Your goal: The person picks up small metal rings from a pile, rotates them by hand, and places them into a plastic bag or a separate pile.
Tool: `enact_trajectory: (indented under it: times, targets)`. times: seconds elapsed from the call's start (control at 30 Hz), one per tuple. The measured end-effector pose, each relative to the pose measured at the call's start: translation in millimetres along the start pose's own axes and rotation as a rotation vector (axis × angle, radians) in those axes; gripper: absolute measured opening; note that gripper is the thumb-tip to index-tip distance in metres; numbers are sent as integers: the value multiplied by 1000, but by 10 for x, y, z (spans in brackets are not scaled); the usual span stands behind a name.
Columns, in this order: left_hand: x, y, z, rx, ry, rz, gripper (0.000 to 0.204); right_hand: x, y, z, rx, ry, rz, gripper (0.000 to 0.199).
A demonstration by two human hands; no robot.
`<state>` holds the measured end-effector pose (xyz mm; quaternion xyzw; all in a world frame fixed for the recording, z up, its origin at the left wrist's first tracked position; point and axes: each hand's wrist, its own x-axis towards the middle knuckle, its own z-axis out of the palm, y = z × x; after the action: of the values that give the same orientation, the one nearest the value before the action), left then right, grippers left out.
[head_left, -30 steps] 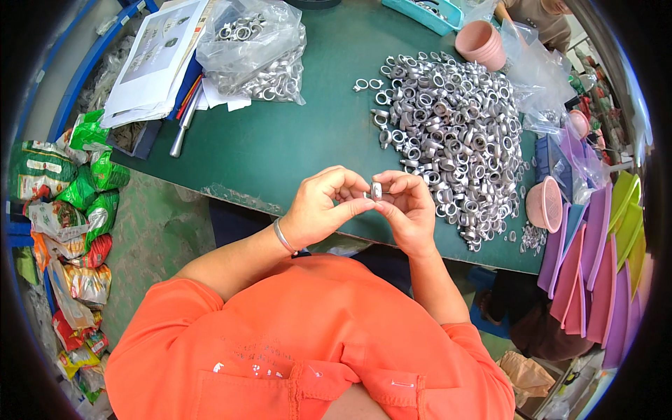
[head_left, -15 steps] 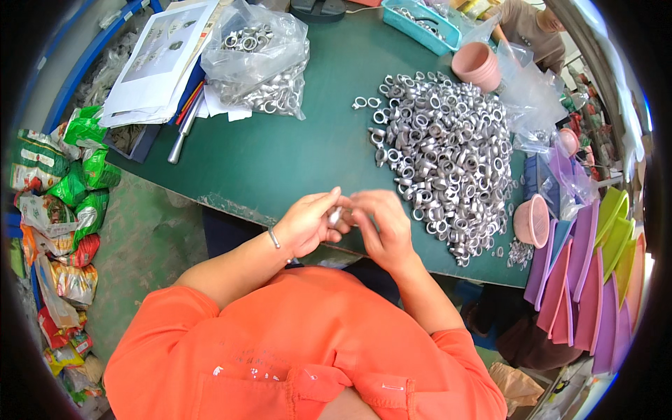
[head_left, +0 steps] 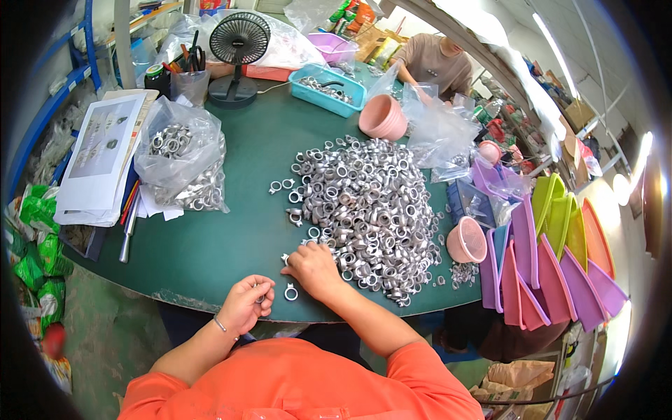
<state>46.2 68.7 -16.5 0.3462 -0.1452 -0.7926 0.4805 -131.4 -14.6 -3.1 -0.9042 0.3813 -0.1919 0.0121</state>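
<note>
My left hand (head_left: 246, 305) is closed near the table's front edge, with a small grey metal ring (head_left: 261, 299) pinched between thumb and fingers. My right hand (head_left: 315, 270) reaches to the near left side of a heap of metal rings (head_left: 378, 210); its fingers are curled down. At its thumb side another metal ring (head_left: 285, 259) pokes out, mostly covered by the hand. Between the two hands a single ring (head_left: 290, 292) with a small lug lies flat on the green table (head_left: 203, 255).
A clear bag of rings (head_left: 183, 157) and papers (head_left: 101, 150) lie at left. Behind stand a black fan (head_left: 239, 52) and a blue basket (head_left: 325, 91). Pink cups (head_left: 383, 117), a pink basket (head_left: 467, 240) and colourful bins (head_left: 546, 273) line the right. A person (head_left: 434, 63) sits across.
My hands have parted; the right has moved out to the heap's edge, while the left stays near the table's edge. A ring now lies between them. The view has tilted up.
</note>
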Motion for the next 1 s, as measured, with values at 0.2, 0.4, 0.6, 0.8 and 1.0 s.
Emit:
enact_trajectory:
  times: [0.2,0.4,0.6,0.8,1.0]
  targets:
    - [-49,78,86,64,0,61,10,-102,15,-49,163,6,16,10]
    - [78,-16,21,50,-33,70,11,-204,3,-57,494,128,161,15]
    - [16,-31,-20,61,-38,105,11,-373,-224,-119,1251,97,352,21]
    - [-23,-71,66,318,-38,154,12,-541,-313,-135,1520,182,323,33]
    - [-60,-94,156,313,-11,152,10,-637,-316,-164,2083,134,459,28]
